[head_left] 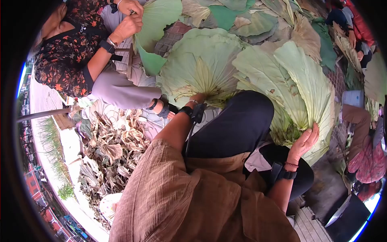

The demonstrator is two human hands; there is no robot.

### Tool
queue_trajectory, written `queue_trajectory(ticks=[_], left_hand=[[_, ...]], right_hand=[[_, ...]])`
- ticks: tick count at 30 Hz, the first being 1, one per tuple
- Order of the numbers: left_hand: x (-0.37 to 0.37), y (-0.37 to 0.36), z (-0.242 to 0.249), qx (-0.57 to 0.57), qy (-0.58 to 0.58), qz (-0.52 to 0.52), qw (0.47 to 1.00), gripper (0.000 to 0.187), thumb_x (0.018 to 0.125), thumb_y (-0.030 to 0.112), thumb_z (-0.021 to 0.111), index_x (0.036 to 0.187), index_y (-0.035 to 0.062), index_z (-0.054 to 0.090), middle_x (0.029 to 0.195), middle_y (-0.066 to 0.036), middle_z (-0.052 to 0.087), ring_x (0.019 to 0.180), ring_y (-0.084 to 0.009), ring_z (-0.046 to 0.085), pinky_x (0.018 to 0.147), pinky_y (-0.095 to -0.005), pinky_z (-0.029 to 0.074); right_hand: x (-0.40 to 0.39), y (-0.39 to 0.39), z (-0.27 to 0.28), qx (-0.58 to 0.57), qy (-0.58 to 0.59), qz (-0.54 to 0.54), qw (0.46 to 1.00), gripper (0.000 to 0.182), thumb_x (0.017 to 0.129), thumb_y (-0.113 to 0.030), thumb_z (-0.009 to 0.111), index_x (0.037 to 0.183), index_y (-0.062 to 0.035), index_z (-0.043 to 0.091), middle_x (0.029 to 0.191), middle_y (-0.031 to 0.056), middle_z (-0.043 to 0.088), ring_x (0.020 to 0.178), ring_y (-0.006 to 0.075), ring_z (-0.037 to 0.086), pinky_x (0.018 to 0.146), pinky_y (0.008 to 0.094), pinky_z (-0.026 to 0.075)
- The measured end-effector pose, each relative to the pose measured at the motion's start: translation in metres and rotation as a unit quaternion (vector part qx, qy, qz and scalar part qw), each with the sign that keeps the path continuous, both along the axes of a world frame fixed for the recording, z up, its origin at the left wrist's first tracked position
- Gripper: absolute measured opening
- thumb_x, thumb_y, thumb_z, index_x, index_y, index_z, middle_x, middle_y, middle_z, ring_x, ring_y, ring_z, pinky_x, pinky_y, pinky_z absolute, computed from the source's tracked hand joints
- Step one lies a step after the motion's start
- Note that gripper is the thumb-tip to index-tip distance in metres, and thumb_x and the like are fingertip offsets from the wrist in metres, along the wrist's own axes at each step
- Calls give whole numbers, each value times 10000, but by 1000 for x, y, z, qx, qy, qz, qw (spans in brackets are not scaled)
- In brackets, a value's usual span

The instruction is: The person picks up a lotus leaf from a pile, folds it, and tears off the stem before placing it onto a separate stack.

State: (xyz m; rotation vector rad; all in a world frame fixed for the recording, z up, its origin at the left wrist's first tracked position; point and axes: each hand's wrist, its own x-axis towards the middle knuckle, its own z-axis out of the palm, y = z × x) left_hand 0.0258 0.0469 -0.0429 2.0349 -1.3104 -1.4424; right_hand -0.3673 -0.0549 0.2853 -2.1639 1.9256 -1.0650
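A large round pale green leaf (201,52) lies spread in front of me, with folds gathering at its lower edge. My left hand (198,98) is at that gathered edge, and its fingers are mostly hidden by the leaf. To the right stands a fan of several big leaves (270,72). My right hand (307,139) holds the lower part of a folded pale green leaf (308,86) at the fan's right side, its fingers pressed together against it.
A co-worker (64,56) sits at the upper left, holding another green leaf (159,20). Dry brown leaves (111,153) are heaped at the lower left. More leaves (258,24) lie ahead. Other people and a light blue bucket (352,99) are at the right.
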Motion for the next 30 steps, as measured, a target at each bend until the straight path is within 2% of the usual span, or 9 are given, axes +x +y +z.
queue_trajectory(ticks=[1, 3, 8, 11, 13, 14, 18, 24, 30], left_hand=[[-1, -2, 0, 25, -73, -23, 997, 329, 734, 160, 652, 1044, 119, 551, 920, -121, 643, 880, -283, 629, 739, -407, 487], [-15, -22, 106, 85, -213, -76, 970, 255, 752, 137, 627, 994, 104, 553, 944, -123, 644, 899, -296, 627, 732, -407, 490], [-11, -39, 79, 96, -152, -34, 983, 308, 807, 180, 552, 1103, 97, 554, 1018, -112, 645, 1001, -289, 608, 776, -391, 492], [-16, -49, 76, 125, -184, -105, 969, 405, 866, 353, 411, 1114, 102, 611, 1132, -106, 615, 1077, -257, 576, 883, -357, 455], [-29, -52, 84, 215, -143, 127, 958, 474, 851, 408, 404, 1162, 95, 579, 1183, -96, 590, 1096, -248, 562, 912, -337, 433], [-34, -51, 115, 218, -136, 167, 952, 496, 827, 426, 438, 1144, 75, 588, 1176, -104, 593, 1089, -259, 564, 913, -325, 431], [-37, -50, 52, 202, -134, 299, 923, 436, 815, 407, 473, 1035, 74, 649, 1097, -102, 635, 1073, -259, 575, 889, -323, 440], [-27, -52, 70, 199, -133, 81, 967, 363, 816, 309, 526, 1042, 46, 633, 1072, -112, 641, 1056, -237, 586, 860, -317, 455], [-21, -58, 84, 225, -102, -13, 969, 364, 819, 277, 533, 1075, 29, 609, 1100, -111, 630, 1050, -221, 587, 848, -315, 459]], right_hand=[[1, 0, 0, -1, 4, 4, 1000, 384, 940, -237, 384, 1205, 13, 501, 1215, 189, 479, 1167, 337, 404, 998, 427, 301], [1, 0, 1, 1, 15, -1, 1000, 389, 944, -242, 377, 1209, 17, 496, 1214, 190, 479, 1167, 337, 405, 998, 429, 301], [0, -1, -2, -6, 14, -5, 1000, 379, 949, -231, 369, 1206, 16, 498, 1208, 185, 489, 1166, 336, 410, 1000, 427, 304], [-2, -1, -3, -4, 26, -4, 1000, 374, 946, -219, 370, 1203, 20, 500, 1215, 186, 489, 1169, 335, 410, 1000, 428, 304], [-2, 0, -3, -7, 30, -5, 1000, 376, 943, -216, 367, 1201, 22, 502, 1220, 190, 487, 1172, 341, 409, 1001, 432, 303], [-2, 0, -2, -6, 36, -8, 999, 384, 942, -220, 366, 1208, 25, 496, 1212, 194, 493, 1158, 340, 420, 995, 425, 307], [1, 1, 1, -6, 44, -7, 999, 389, 938, -222, 362, 1209, 27, 489, 1203, 201, 498, 1152, 344, 422, 991, 422, 308], [-3, 2, -3, -10, 36, -2, 999, 385, 939, -222, 364, 1207, 22, 494, 1217, 201, 485, 1167, 349, 410, 997, 433, 304], [-4, 3, -3, -4, 27, 1, 1000, 384, 940, -227, 378, 1213, 17, 496, 1230, 209, 471, 1179, 353, 402, 1003, 439, 304]])
